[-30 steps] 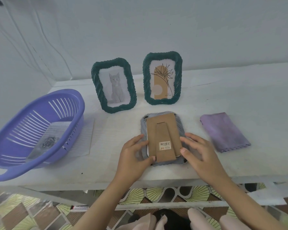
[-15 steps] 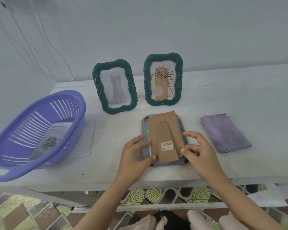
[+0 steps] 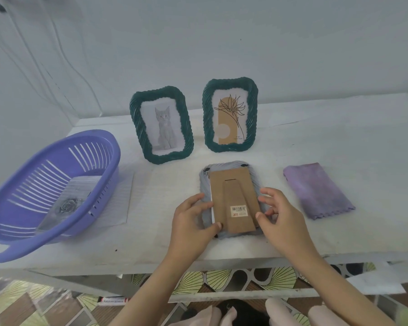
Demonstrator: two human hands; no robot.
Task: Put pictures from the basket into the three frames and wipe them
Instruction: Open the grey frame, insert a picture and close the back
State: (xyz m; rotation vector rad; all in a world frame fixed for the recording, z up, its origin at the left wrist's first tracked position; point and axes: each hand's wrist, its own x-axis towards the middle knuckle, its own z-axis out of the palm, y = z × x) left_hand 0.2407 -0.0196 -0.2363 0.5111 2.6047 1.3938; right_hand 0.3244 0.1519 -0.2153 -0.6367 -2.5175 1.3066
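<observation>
Lying face down near the front edge of the surface [image 3: 339, 142], the grey frame [image 3: 204, 184] showed its brown backing board [image 3: 231, 184] uppermost, with the stand leg and a barcode sticker [image 3: 239, 211] facing up. The backing board sat slightly askew, a white sliver showing along its left edge. The left hand [image 3: 193, 222] rested on the frame's left side, thumb tip at the board's lower left corner, fingers loosely bent and not closed on anything. The right hand [image 3: 278, 215] was at the board's right edge, fingers spread and open, thumb beside the lower right corner.

Behind the grey frame stood two green frames, upright: one with a cat picture [image 3: 161, 128], one with a plant drawing [image 3: 230, 114]. A folded purple cloth [image 3: 316, 189] lay to the right, apart from the frame. At the left, the purple basket [image 3: 14, 245] held a rose picture [image 3: 66, 205], and a sheet of paper [image 3: 120, 203] lay beside the basket.
</observation>
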